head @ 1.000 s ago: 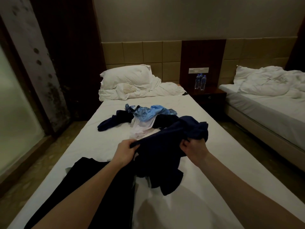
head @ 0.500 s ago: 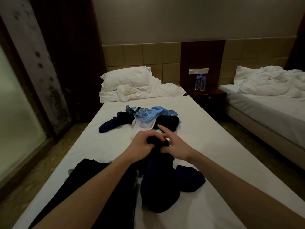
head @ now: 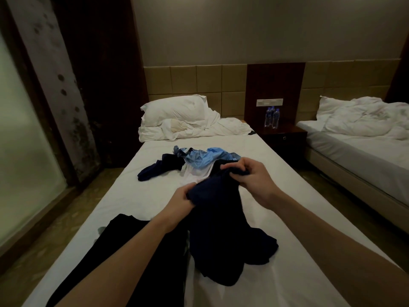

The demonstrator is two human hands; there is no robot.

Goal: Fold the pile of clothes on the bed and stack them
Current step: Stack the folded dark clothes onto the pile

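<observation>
A navy garment (head: 221,227) hangs between both hands above the white bed (head: 298,218), its lower part bunched on the sheet. My left hand (head: 179,203) grips its top edge on the left. Higher and further right, my right hand (head: 254,177) pinches the same edge. A black garment (head: 137,251) lies flat at the near left, partly under my left forearm. Behind the hands sits the pile: a light blue shirt (head: 203,157), a white piece (head: 197,172) and a dark navy item (head: 161,168).
White pillows and a crumpled duvet (head: 183,120) fill the head of the bed. A dark nightstand (head: 283,138) with water bottles (head: 271,117) stands to the right, then a second unmade bed (head: 365,138). Floor runs along both sides.
My hands were together on the bunched navy garment half a second ago. Now they have drawn apart along its top edge, the right one rising, and the cloth hangs spread between them.
</observation>
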